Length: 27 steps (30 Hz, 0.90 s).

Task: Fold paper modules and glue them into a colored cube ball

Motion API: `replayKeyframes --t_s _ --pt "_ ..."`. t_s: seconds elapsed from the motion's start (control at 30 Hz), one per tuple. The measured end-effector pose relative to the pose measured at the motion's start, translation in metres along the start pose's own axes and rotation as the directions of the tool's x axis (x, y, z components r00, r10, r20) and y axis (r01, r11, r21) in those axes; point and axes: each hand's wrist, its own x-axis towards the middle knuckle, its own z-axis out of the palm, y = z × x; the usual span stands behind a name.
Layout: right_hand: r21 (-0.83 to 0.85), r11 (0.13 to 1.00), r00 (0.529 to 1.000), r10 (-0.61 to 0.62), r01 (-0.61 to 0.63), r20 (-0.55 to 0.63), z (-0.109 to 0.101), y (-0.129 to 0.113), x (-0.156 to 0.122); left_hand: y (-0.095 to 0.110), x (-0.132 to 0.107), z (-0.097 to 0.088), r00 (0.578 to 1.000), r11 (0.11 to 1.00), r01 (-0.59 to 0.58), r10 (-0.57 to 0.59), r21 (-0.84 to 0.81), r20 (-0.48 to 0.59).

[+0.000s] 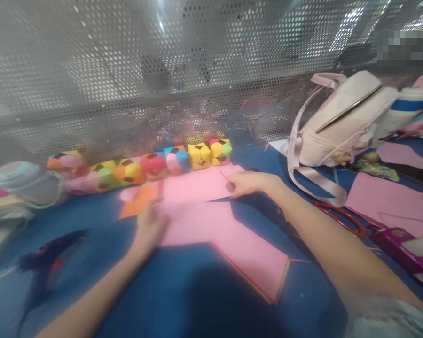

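Several pink paper sheets [197,223] lie on the blue table in front of me, some overlapping and set at an angle. My right hand [245,182] is closed in a pinch at the right end of the farther pink paper [197,184], with a thin reddish sliver showing by the fingertips. At the left edge of the sheets, my left hand [151,223] rests on or beside the paper; its fingers are smeared by motion. An orange paper [138,201] sticks out just beyond that hand.
Coloured folded-paper cubes [199,156] line the perforated metal panel [197,56]. A dark blue gun-shaped tool [45,258] lies left, near a pale lidded container [28,180]. To the right are a pale backpack [341,122], red-handled scissors [341,218] and a purple case [402,251].
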Motion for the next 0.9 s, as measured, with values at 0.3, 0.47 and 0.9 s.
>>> replayKeyframes --t_s 0.3,0.47,0.9 --pt "-0.092 0.994 0.998 -0.055 0.056 0.01 0.0 -0.018 -0.003 0.006 -0.003 -0.001 0.992 0.992 0.077 -0.066 -0.1 0.104" --pt "-0.088 0.995 0.999 -0.046 0.047 0.023 0.001 -0.015 -0.001 0.007 -0.004 -0.001 0.981 0.984 0.108 -0.083 -0.14 0.176" --pt "0.031 1.0 1.0 0.003 -0.003 -0.016 0.003 -0.014 -0.001 0.001 -0.003 -0.002 0.98 0.992 0.094 -0.076 -0.089 0.185"
